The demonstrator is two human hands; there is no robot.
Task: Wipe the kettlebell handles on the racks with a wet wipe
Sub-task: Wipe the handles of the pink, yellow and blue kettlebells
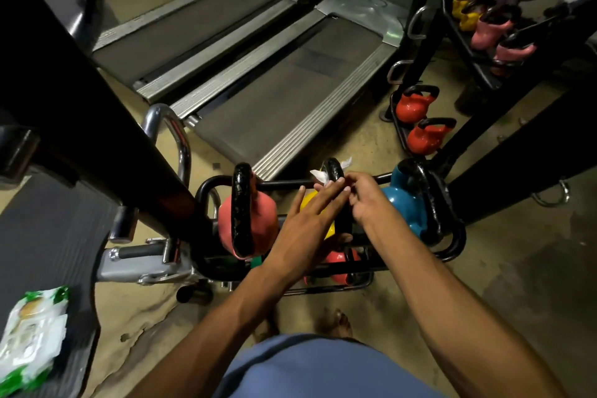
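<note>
A low black rack (206, 191) right in front of me carries a pink kettlebell (248, 223), a yellow kettlebell (308, 200) and a blue kettlebell (403, 200), all with black handles. A white wet wipe (319, 175) is wrapped round the yellow one's black handle (332, 168). My right hand (365, 197) pinches the wipe against that handle. My left hand (310, 220) lies over the yellow kettlebell with straight fingers whose tips reach the handle. A red kettlebell (336, 260) sits lower in the rack, partly hidden by my arms.
Two treadmill decks (284, 94) lie beyond the rack. To the right, another rack (478, 64) carries yellow, pink and red kettlebells (415, 105). A green-and-white wet wipe pack (32, 336) rests on a dark mat at lower left. A black machine post (97, 113) rises at left.
</note>
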